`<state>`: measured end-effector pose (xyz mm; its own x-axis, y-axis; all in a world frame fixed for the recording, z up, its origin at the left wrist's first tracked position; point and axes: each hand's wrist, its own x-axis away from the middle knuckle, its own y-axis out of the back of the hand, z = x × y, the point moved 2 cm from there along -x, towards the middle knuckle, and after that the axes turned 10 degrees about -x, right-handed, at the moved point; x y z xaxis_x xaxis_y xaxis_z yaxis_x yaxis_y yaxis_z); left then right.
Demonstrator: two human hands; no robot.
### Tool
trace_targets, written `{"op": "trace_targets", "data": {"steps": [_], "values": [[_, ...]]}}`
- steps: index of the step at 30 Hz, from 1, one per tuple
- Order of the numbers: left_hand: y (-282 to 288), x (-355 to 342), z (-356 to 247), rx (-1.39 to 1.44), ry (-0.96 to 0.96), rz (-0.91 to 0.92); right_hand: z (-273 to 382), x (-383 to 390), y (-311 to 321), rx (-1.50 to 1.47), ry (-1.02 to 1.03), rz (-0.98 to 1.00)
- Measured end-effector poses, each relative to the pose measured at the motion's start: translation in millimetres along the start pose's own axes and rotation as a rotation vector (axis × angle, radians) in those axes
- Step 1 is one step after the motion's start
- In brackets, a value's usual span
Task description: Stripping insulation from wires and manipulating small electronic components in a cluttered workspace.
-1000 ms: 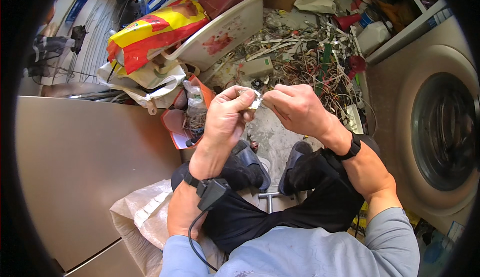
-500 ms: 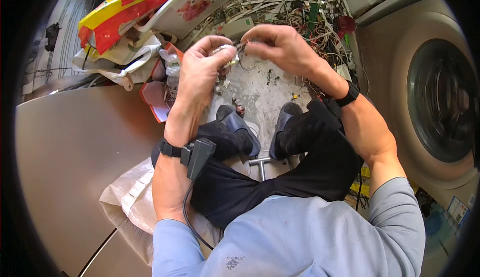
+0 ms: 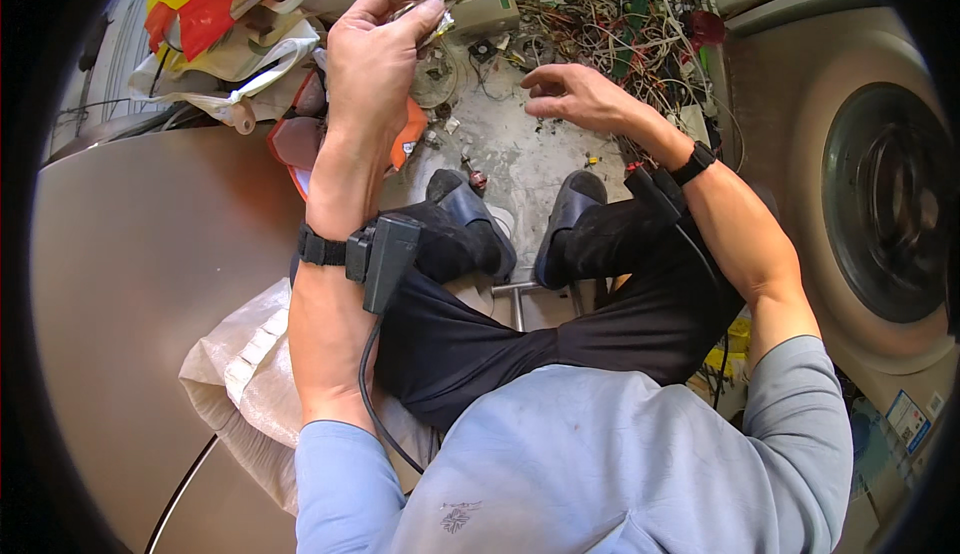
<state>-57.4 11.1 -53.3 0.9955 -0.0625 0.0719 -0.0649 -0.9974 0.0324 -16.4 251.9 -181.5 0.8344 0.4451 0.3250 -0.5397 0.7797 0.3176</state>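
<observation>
My left hand (image 3: 375,59) is raised at the upper left, thumb and fingers closed on a small shiny silvery piece (image 3: 438,27). Most of that piece is hidden by the fingers, so its kind is unclear. To the right, my right hand (image 3: 580,97) hovers above the floor with its fingers apart and nothing visible in them. Beyond both hands lies a heap of cut wires and cables (image 3: 570,14). A pale grey box (image 3: 483,14) sits at the heap's near side, with a small black square part (image 3: 482,51) on the floor in front of it.
An orange-edged container (image 3: 293,142) stands beside my left forearm. Farther left are a white plastic bag (image 3: 200,79) and a yellow and red bag (image 3: 215,14). A front-loading washing machine (image 3: 790,154) borders the right. My slippered feet (image 3: 565,219) rest on the floor, near small scraps.
My hands have separated. The left went up and left with the silvery piece; the right drew away rightward and slightly down, its fingers opening. The view has shifted slightly.
</observation>
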Motion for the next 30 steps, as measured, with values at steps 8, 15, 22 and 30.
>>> {"op": "trace_targets", "data": {"steps": [8, 15, 22, 30], "values": [[-0.9, -12.9, -1.7, 0.071, 0.067, 0.053, 53.6, 19.3, 35.7, -0.026, 0.096, -0.172], [-11.2, -18.9, 5.0, 0.101, 0.068, 0.097, 119.5, 96.8, 104.7, -0.161, 0.124, -0.334], [-18.1, -22.2, -2.6, 0.029, 0.006, 0.078, 68.1, 215.8, 130.4, -0.175, 0.039, -0.565], [-19.6, -13.5, 28.7, 0.038, 0.166, 0.238, -211.8, 336.9, -24.9, 0.200, -0.448, -0.502]]}}
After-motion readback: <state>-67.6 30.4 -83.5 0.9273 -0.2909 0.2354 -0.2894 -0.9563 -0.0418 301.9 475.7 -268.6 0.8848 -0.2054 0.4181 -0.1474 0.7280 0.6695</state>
